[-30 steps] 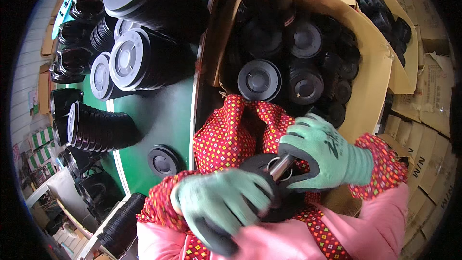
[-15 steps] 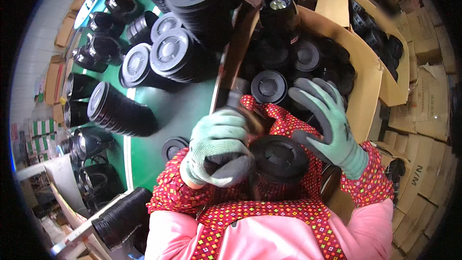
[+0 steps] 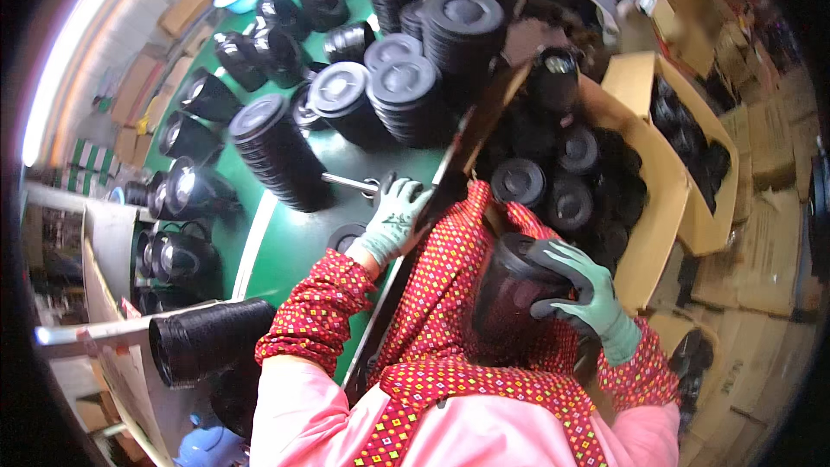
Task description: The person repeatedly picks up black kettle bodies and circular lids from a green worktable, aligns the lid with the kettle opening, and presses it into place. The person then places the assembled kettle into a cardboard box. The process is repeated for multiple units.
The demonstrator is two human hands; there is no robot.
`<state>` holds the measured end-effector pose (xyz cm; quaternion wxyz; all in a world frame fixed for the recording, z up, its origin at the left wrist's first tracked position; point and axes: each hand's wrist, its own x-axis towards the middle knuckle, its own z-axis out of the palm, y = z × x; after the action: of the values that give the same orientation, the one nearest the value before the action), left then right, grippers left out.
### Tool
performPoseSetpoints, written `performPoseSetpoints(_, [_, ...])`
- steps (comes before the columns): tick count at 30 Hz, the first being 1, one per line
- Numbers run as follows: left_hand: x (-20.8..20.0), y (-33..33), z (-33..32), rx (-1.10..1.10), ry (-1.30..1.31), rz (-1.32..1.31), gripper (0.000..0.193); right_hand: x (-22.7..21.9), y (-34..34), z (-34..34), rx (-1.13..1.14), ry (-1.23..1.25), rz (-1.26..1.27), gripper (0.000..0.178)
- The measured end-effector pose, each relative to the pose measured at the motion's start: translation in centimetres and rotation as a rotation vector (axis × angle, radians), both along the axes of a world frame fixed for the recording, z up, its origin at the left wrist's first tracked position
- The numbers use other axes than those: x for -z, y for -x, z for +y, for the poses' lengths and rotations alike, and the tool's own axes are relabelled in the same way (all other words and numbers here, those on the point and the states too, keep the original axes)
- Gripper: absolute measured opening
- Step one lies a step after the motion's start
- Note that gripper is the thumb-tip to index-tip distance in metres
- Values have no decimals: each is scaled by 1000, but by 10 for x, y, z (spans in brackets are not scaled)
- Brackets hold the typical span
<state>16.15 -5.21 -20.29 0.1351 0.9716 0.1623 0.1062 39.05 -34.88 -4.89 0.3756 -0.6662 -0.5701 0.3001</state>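
My left hand (image 3: 398,212), in a green and dark grey glove, reaches to the edge of the green table with its fingers stretched out. Beside its fingertips lies a thin metal tool with a ring-shaped end, apparently scissors (image 3: 350,182). In my lap a glossy black jug-like vessel (image 3: 506,307) leans with its round end up. My right hand (image 3: 584,285), gloved alike, curls its fingers over that end and sets its thumb on the side. The vessel's lower part is hidden in shadow against the patterned apron.
Stacks of round black discs (image 3: 272,147) and glossy black vessels (image 3: 194,186) stand on the green table (image 3: 298,229). An open carton (image 3: 661,233) of black vessels is close on my right, with another carton (image 3: 709,216) behind it. A blue object (image 3: 207,445) shows lower left.
My left hand has moved from over my lap to the table edge and unfolded. My right hand has come down onto the vessel, which now tilts. The view has turned.
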Motion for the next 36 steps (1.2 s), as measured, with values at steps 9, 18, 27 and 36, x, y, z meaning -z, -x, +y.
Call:
performPoseSetpoints(9, [-129,70,-50,263,940,-388,95,-7,-7,46,395,-250,875,54])
performPoseSetpoints(18, [-168,163,-29,-104,1090,-1083,45,-9,85,172,80,-137,1106,47])
performPoseSetpoints(27, [-165,139,228,-718,647,-1293,29,118,103,163,223,-51,773,41])
performPoseSetpoints(36, [-69,124,305,-1189,523,-567,54,103,111,167,237,-27,460,30])
